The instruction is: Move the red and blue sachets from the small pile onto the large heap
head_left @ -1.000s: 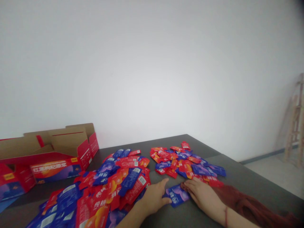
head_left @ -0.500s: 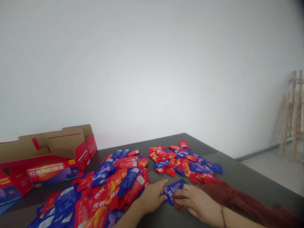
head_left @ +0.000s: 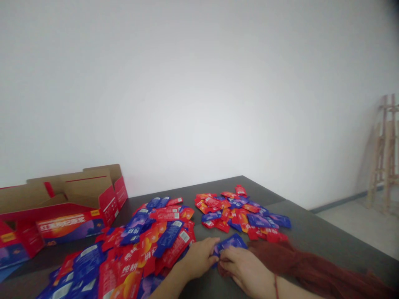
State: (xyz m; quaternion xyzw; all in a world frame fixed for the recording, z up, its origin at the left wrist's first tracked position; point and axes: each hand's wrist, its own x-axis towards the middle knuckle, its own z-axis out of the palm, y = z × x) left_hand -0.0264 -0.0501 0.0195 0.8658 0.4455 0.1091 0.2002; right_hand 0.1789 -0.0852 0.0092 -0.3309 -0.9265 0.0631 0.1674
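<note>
A blue sachet (head_left: 234, 241) lies on the dark table between my two hands. My left hand (head_left: 201, 256) grips its left edge between thumb and fingers. Bunched under my right hand (head_left: 245, 268) is an end of a reddish-brown cloth (head_left: 289, 259), pressed against the near part of the sachet; the fingers partly hide both. The rest of the cloth trails off to the right. Just left of my left hand is a big pile of red and blue sachets (head_left: 149, 245). A smaller pile of similar sachets (head_left: 240, 214) lies beyond my hands.
An open red cardboard box (head_left: 71, 226) stands at the back left, with another printed red box (head_left: 18, 247) at the left edge. The table (head_left: 262, 191) meets a white wall (head_left: 199, 104). A wooden easel-like stand (head_left: 386, 153) is on the floor far right.
My right hand and the cloth have slid left over the sachet, closer to my left hand. More of the sachet's far right corner shows now. My left hand has barely moved.
</note>
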